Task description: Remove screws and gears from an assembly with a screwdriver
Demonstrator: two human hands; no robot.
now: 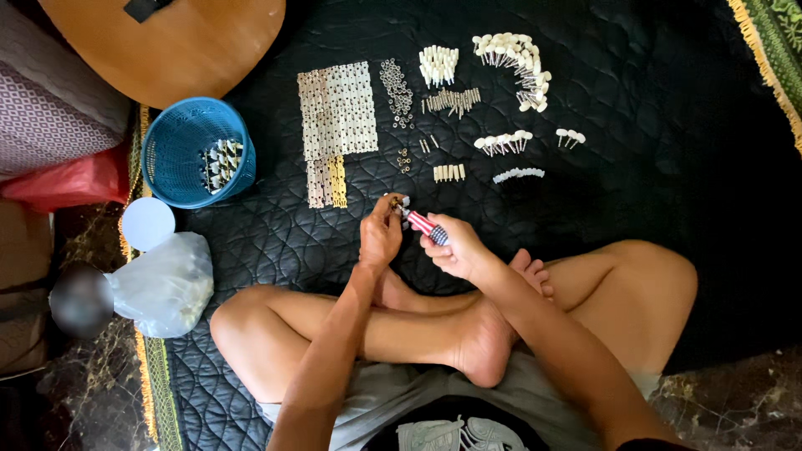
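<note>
small part [395, 203] at left hand [380, 236]: too small to tell; wooden table [167, 42]: cut off by top edge

Small red-and-white striped screwdriver [427, 226], tilted, tip against tiny white-capped part [399, 203].

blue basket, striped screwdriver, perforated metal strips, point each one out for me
blue basket [171, 154], head view, on its bare inner wall
striped screwdriver [428, 226], head view, on the handle in the right hand
perforated metal strips [338, 108], head view, middle of the laid-out rows
</note>
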